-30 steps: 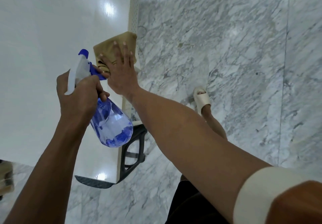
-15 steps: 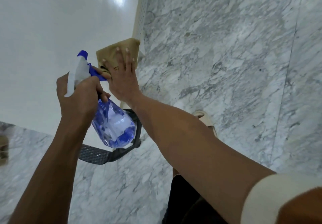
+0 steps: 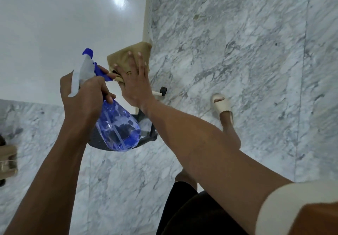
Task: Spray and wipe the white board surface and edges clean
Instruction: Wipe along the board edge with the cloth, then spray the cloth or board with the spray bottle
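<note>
The step in hand looks like wiping the near corner and side edge of the white board. To do it well, the right hand should keep its palm flat and its weight even on the brown cloth, so the whole pad rubs rather than just the fingertips. Part of the cloth already hangs past the board's edge; folding that overhang down round the rim would clean face and edge in one pass. Short overlapping strokes toward the corner would help, and any fresh spray is best aimed just ahead of the cloth, not onto the hand.

The right hand lies open, fingers straight and spread, pressing the cloth against the board right at its edge. The left hand is wrapped tight round the neck of the blue spray bottle, a finger on the blue trigger, nozzle pointing up and away from the body over the board. The two hands sit just beside each other, the trigger nearly touching the right thumb.

The board stretches away ahead and to the left of both hands, glossy, with a lamp glare well beyond the fingertips. Its corner lies just under the right wrist. A dark stand foot shows beneath the bottle, on the marble floor.
</note>
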Action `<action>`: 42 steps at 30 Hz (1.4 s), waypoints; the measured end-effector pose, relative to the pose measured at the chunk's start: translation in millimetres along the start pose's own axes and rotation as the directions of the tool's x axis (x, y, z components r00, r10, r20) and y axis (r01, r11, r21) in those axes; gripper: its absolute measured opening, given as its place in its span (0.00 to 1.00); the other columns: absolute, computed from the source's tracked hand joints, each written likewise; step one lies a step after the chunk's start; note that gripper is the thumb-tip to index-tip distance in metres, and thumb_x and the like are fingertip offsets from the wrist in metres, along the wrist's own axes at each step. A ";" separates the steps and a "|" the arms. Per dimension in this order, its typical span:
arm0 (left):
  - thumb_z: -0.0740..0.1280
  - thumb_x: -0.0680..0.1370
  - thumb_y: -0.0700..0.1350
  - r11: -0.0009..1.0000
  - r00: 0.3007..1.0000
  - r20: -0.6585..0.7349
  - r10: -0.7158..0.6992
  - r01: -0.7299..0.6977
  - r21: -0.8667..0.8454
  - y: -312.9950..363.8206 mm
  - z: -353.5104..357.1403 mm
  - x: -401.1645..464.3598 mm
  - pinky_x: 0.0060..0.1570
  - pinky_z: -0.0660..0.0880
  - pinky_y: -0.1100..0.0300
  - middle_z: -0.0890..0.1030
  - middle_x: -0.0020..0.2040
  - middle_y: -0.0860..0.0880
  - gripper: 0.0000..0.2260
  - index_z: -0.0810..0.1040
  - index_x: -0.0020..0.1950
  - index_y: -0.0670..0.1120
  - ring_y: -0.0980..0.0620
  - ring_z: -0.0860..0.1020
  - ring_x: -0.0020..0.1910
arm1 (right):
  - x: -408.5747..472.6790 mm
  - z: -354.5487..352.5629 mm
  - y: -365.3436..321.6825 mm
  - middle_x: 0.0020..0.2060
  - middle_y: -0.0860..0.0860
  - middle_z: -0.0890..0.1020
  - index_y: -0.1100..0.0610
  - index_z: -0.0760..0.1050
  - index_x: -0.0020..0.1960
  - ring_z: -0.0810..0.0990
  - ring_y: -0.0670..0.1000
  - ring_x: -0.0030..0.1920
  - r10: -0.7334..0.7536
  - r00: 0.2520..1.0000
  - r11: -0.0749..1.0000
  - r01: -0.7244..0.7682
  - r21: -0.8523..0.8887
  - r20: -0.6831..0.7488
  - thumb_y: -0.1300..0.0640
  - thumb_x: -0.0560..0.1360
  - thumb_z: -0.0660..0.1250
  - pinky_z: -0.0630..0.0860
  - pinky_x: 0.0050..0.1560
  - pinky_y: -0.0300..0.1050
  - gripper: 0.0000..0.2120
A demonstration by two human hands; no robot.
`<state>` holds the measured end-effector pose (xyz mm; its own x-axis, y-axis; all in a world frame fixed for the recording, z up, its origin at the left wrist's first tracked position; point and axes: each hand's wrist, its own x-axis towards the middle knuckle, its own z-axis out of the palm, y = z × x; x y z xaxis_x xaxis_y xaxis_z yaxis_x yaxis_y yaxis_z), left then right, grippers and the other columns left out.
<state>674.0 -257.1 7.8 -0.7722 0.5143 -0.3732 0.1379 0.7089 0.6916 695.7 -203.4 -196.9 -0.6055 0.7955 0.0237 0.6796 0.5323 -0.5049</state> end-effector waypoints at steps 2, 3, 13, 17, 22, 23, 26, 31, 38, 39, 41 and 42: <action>0.62 0.63 0.37 1.000 0.999 0.023 0.027 -0.027 0.005 -14.8 -11.5 -14.8 0.34 0.80 0.63 0.84 0.41 0.48 0.11 0.77 0.39 0.50 0.55 0.79 0.26 | -17.2 1.9 -7.8 0.80 0.59 0.52 0.43 0.64 0.76 0.45 0.66 0.78 0.028 1.000 1.000 -0.028 -0.004 0.010 0.42 0.80 0.53 0.48 0.76 0.62 0.24; 0.62 0.64 0.36 0.999 0.999 0.027 0.039 -0.039 0.002 -21.0 -15.5 -22.0 0.32 0.80 0.63 0.85 0.40 0.51 0.11 0.76 0.39 0.50 0.56 0.79 0.25 | -25.5 3.0 -12.0 0.80 0.59 0.52 0.43 0.64 0.76 0.45 0.66 0.78 0.033 0.999 0.999 -0.033 -0.003 0.005 0.43 0.80 0.53 0.49 0.76 0.62 0.24; 0.62 0.63 0.38 0.996 0.997 -0.004 -0.082 0.082 0.042 -72.6 -28.3 -50.7 0.29 0.77 0.65 0.76 0.21 0.53 0.05 0.75 0.35 0.44 0.58 0.79 0.22 | -100.8 15.8 -45.4 0.80 0.58 0.48 0.43 0.62 0.76 0.40 0.65 0.78 0.038 0.999 0.999 -0.038 0.024 0.015 0.43 0.81 0.51 0.48 0.76 0.64 0.24; 0.61 0.61 0.39 0.998 0.998 0.037 -0.056 0.055 0.022 -75.0 -29.0 -60.5 0.27 0.77 0.66 0.76 0.20 0.53 0.04 0.74 0.33 0.44 0.58 0.78 0.21 | -125.7 22.4 -52.4 0.80 0.58 0.49 0.42 0.61 0.77 0.42 0.65 0.79 0.025 0.998 0.999 -0.027 0.030 0.056 0.41 0.81 0.52 0.46 0.77 0.63 0.25; 0.61 0.67 0.33 0.999 0.999 0.011 -0.030 0.031 -0.023 -77.2 -31.7 -79.1 0.25 0.75 0.70 0.78 0.22 0.59 0.07 0.71 0.33 0.44 0.61 0.76 0.20 | -142.2 24.9 -55.9 0.80 0.59 0.51 0.45 0.63 0.76 0.44 0.65 0.79 0.016 0.995 0.993 -0.027 0.117 0.094 0.43 0.81 0.54 0.48 0.77 0.63 0.25; 0.61 0.66 0.33 0.999 0.999 0.023 -0.026 0.027 -0.040 -78.2 -33.6 -82.3 0.26 0.76 0.67 0.80 0.24 0.58 0.06 0.72 0.33 0.43 0.60 0.76 0.19 | -147.8 23.6 -56.7 0.80 0.60 0.51 0.46 0.63 0.76 0.43 0.65 0.79 0.006 0.993 0.987 -0.024 0.159 0.114 0.43 0.81 0.52 0.47 0.77 0.63 0.24; 0.61 0.62 0.33 0.998 0.999 0.032 0.019 -0.017 -0.062 -81.1 -39.4 -94.4 0.28 0.76 0.63 0.83 0.29 0.54 0.07 0.74 0.32 0.43 0.57 0.75 0.20 | -173.9 16.7 -62.4 0.77 0.64 0.58 0.50 0.64 0.76 0.40 0.65 0.78 -0.110 0.987 0.974 0.083 0.211 0.116 0.43 0.81 0.47 0.38 0.77 0.62 0.26; 0.60 0.67 0.29 0.993 0.999 0.005 0.033 -0.032 -0.110 -85.6 -48.5 -118.4 0.27 0.76 0.64 0.86 0.38 0.52 0.11 0.76 0.36 0.44 0.57 0.75 0.21 | -211.5 -11.7 -64.2 0.72 0.62 0.69 0.58 0.65 0.75 0.67 0.63 0.72 -0.024 0.827 0.606 -0.436 0.666 0.562 0.46 0.82 0.56 0.63 0.73 0.62 0.25; 0.60 0.65 0.30 0.983 0.994 -0.105 -0.021 0.001 -0.184 -87.7 -80.6 -153.7 0.26 0.77 0.63 0.86 0.42 0.49 0.11 0.79 0.39 0.42 0.47 0.75 0.25 | -196.8 -94.5 -39.2 0.59 0.59 0.80 0.62 0.76 0.65 0.78 0.58 0.58 0.030 0.740 0.523 -0.584 0.621 0.671 0.39 0.76 0.57 0.74 0.64 0.58 0.31; 0.60 0.65 0.30 0.980 0.992 -0.123 -0.032 0.006 -0.200 -86.7 -85.6 -160.8 0.26 0.77 0.62 0.86 0.42 0.49 0.12 0.79 0.40 0.41 0.47 0.75 0.25 | -193.0 -105.6 -36.8 0.59 0.57 0.80 0.62 0.75 0.66 0.77 0.55 0.59 0.010 0.758 0.513 -0.564 0.647 0.652 0.41 0.79 0.58 0.75 0.63 0.52 0.29; 0.60 0.66 0.29 0.973 0.988 -0.145 -0.048 0.014 -0.229 -85.0 -94.4 -175.1 0.27 0.78 0.61 0.86 0.42 0.49 0.12 0.79 0.40 0.42 0.49 0.75 0.23 | -184.8 -134.8 -35.3 0.60 0.54 0.78 0.63 0.73 0.68 0.74 0.52 0.61 -0.010 0.770 0.464 -0.561 0.685 0.638 0.49 0.84 0.56 0.74 0.59 0.40 0.22; 0.60 0.67 0.29 0.968 0.985 -0.162 -0.058 0.016 -0.250 -85.3 -99.7 -182.8 0.27 0.78 0.62 0.86 0.43 0.48 0.12 0.79 0.41 0.41 0.51 0.74 0.22 | -179.0 -146.4 -35.5 0.61 0.55 0.77 0.63 0.72 0.69 0.74 0.53 0.61 0.003 0.773 0.454 -0.567 0.687 0.635 0.50 0.84 0.55 0.74 0.59 0.43 0.21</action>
<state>741.6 -459.7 78.7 -0.8693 0.3870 -0.3076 -0.0338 0.5742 0.8180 840.7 -322.3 -56.9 -0.7285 0.4327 -0.5311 0.3671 -0.4080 -0.8359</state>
